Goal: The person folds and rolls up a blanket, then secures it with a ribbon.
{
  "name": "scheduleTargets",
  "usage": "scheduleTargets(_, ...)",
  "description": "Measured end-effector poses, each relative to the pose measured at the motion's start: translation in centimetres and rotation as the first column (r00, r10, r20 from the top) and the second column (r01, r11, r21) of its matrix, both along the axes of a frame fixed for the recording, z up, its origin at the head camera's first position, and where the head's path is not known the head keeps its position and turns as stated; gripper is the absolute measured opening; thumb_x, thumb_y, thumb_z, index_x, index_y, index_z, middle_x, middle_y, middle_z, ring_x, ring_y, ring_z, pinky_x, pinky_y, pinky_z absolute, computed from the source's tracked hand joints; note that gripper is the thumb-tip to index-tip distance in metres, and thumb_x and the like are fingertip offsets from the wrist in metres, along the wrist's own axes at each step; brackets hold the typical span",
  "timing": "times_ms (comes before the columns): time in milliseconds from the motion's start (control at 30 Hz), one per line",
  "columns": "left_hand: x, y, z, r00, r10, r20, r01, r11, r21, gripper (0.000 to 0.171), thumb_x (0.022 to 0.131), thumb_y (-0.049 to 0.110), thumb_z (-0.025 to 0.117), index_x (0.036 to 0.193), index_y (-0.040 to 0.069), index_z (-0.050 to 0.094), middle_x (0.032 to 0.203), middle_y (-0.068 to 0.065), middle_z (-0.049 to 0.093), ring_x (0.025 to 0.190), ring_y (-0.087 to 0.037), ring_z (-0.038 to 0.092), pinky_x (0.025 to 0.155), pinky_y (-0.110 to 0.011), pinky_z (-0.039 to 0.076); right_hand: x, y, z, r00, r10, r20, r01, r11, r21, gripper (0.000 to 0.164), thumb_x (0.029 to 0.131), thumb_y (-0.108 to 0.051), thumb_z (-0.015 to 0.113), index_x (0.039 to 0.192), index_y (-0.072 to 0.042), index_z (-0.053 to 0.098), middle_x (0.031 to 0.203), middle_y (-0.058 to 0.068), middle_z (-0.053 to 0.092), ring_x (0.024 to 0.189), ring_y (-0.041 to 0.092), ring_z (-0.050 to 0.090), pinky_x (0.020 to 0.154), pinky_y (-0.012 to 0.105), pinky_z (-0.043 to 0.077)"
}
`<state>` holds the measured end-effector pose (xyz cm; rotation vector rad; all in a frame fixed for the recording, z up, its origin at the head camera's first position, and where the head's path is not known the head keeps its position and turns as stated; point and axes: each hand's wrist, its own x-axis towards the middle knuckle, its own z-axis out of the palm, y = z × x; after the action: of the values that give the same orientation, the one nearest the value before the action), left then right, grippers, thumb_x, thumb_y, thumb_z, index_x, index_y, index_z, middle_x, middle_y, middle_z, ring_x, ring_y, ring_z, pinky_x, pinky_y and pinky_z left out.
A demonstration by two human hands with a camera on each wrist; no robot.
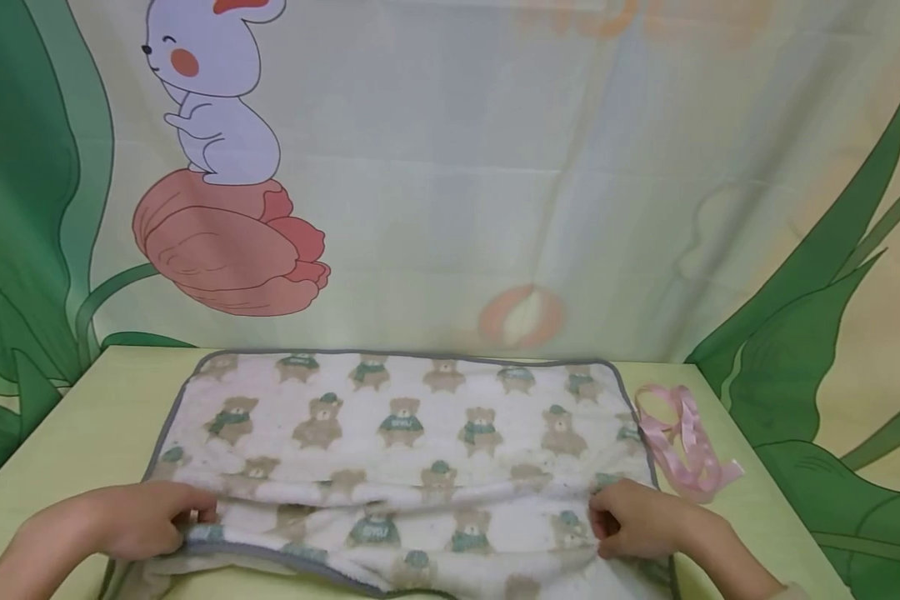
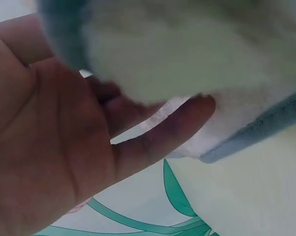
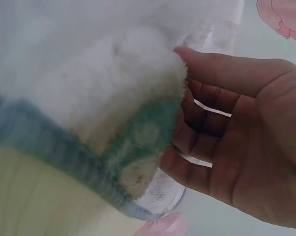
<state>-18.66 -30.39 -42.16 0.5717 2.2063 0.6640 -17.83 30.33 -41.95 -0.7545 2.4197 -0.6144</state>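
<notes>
Along the near side, the left hand (image 1: pixel 138 518) and right hand (image 1: pixel 639 518) each pinch the blanket (image 1: pixel 405 427), probably to keep it spread between them (pink ribbon (image 1: pixel 692 437) lies at right).

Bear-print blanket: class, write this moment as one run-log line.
Bear-print blanket: on table, creased; left hand: grips blanket's near edge; right hand: pinches blanket's right part; pink ribbon: beside blanket
</notes>
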Motion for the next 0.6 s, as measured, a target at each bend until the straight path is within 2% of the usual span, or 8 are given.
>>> scheduleTargets(167, 0.3, 0.2, 0.8, 0.998, 0.046, 0.034, -0.048, 0.997, 0.055, 0.020, 0.097, -0.002, 0.051, 0.111, 0.010, 0.060, 0.090, -0.006, 0.056, 0.081, -0.020, 0.049, 0.072, -0.039, 0.040, 0.3, 0.0, 0.2, 0.999, 0.016, -0.034, -0.017, 1.000, -0.007, 0.025, 0.088, -0.022, 0.081, 0.079, -0.018, 0.058, 0.068, -0.013, 0.046, 0.062, 0.000, 0.043, 0.060, 0.022, 0.037)
scheduleTargets(233, -0.3, -0.9, -0.6, 0.999, 0.034, 0.038, -0.037, 0.994, 0.101, 0.014, 0.104, 0.008, 0.053, 0.112, 0.014, 0.062, 0.091, -0.004, 0.060, 0.081, -0.019, 0.054, 0.073, -0.036, 0.042, 0.5, 0.2, 0.3, 0.998, 0.028, -0.062, -0.030, 0.999, -0.029, 0.030, 0.089, -0.030, 0.081, 0.077, -0.018, 0.056, 0.067, -0.014, 0.045, 0.062, -0.001, 0.043, 0.059, 0.022, 0.038)
scheduleTargets(267, -0.9, -1.8, -2.1, 0.999, 0.015, 0.040, -0.020, 0.992, 0.125, 0.011, 0.106, 0.015, 0.055, 0.113, 0.017, 0.063, 0.092, -0.003, 0.062, 0.081, -0.017, 0.056, 0.072, -0.034, 0.044, 0.5, 0.3, 0.4, 0.996, 0.035, -0.083, -0.038, 0.998, -0.040, 0.033, 0.089, -0.035, 0.081, 0.076, -0.018, 0.056, 0.067, -0.015, 0.044, 0.062, -0.001, 0.043, 0.059, 0.021, 0.037)
scheduleTargets(333, -1.0, -2.1, -2.3, 0.999, 0.009, 0.049, -0.016, 0.990, 0.141, 0.010, 0.106, 0.021, 0.058, 0.114, 0.018, 0.063, 0.094, -0.003, 0.063, 0.082, -0.017, 0.057, 0.070, -0.033, 0.044, 0.8, 0.5, 0.6, 0.993, 0.039, -0.110, -0.046, 0.997, -0.061, 0.039, 0.088, -0.043, 0.081, 0.073, -0.019, 0.053, 0.065, -0.016, 0.042, 0.061, -0.002, 0.042, 0.058, 0.020, 0.037)
scheduleTargets(400, -0.6, -1.8, -1.8, 0.998, 0.026, 0.062, -0.034, 0.991, 0.129, 0.013, 0.104, 0.024, 0.062, 0.116, 0.019, 0.062, 0.101, -0.003, 0.063, 0.089, -0.018, 0.059, 0.074, -0.035, 0.046, 1.0, 0.6, 0.9, 0.995, 0.034, -0.097, -0.042, 0.996, -0.082, 0.043, 0.086, -0.046, 0.082, 0.069, -0.020, 0.052, 0.062, -0.017, 0.041, 0.057, -0.003, 0.039, 0.055, 0.019, 0.035)
scheduleTargets(433, 0.0, -1.2, -0.8, 0.995, 0.062, 0.077, -0.070, 0.991, 0.111, 0.016, 0.102, 0.022, 0.066, 0.116, 0.016, 0.062, 0.106, -0.007, 0.062, 0.094, -0.023, 0.058, 0.078, -0.039, 0.047, 1.1, 0.6, 1.1, 0.997, 0.033, -0.073, -0.039, 0.995, -0.086, 0.043, 0.085, -0.045, 0.083, 0.067, -0.019, 0.053, 0.060, -0.017, 0.041, 0.056, -0.003, 0.039, 0.054, 0.019, 0.035)
scheduleTargets(500, 1.6, 0.8, 2.3, 0.990, 0.108, 0.091, -0.115, 0.991, 0.070, 0.024, 0.097, 0.015, 0.072, 0.116, 0.009, 0.059, 0.116, -0.013, 0.059, 0.106, -0.034, 0.056, 0.085, -0.049, 0.046, 1.4, 0.6, 1.4, 1.000, 0.025, 0.001, -0.025, 0.996, -0.081, 0.042, 0.083, -0.042, 0.085, 0.063, -0.019, 0.056, 0.057, -0.017, 0.042, 0.053, -0.003, 0.038, 0.051, 0.018, 0.033)
scheduleTargets(600, 2.1, 1.1, 2.8, 0.984, 0.146, 0.105, -0.147, 0.989, 0.003, 0.036, 0.091, 0.015, 0.079, 0.118, 0.006, 0.057, 0.127, -0.017, 0.056, 0.121, -0.045, 0.051, 0.095, -0.060, 0.043, 2.2, 0.4, 1.9, 0.991, -0.002, 0.135, 0.008, 0.999, -0.041, 0.034, 0.081, -0.032, 0.086, 0.061, -0.017, 0.063, 0.053, -0.016, 0.048, 0.049, -0.001, 0.039, 0.048, 0.019, 0.033)
